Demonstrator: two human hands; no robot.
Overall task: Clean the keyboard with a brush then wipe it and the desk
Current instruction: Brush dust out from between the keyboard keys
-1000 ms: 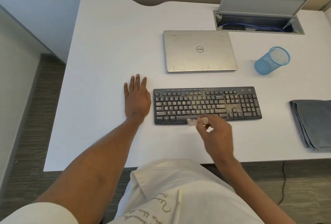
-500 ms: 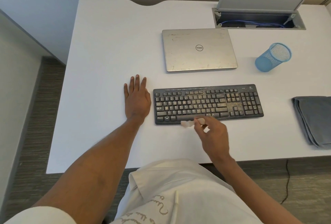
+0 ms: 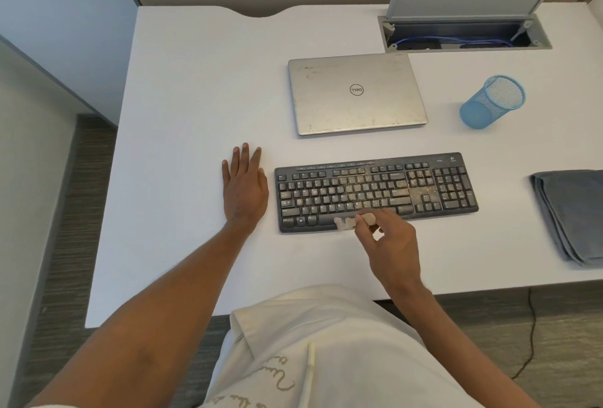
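Note:
A black keyboard (image 3: 375, 190) lies on the white desk (image 3: 182, 107), with yellowish dust over its middle and right keys. My right hand (image 3: 390, 244) pinches a small pale brush (image 3: 350, 221) whose bristles rest on the keyboard's bottom row, near the space bar. My left hand (image 3: 244, 184) lies flat on the desk with fingers spread, just left of the keyboard and not touching it. A folded grey cloth (image 3: 574, 215) sits at the desk's right edge.
A closed silver laptop (image 3: 355, 94) lies behind the keyboard. A blue mesh pen cup (image 3: 492, 102) stands at the right. An open cable hatch (image 3: 463, 32) with its lid up is at the back right. The desk's front edge is close to my body.
My right hand has slid the brush a little to the left along the keyboard's bottom row. My left hand has stayed in place.

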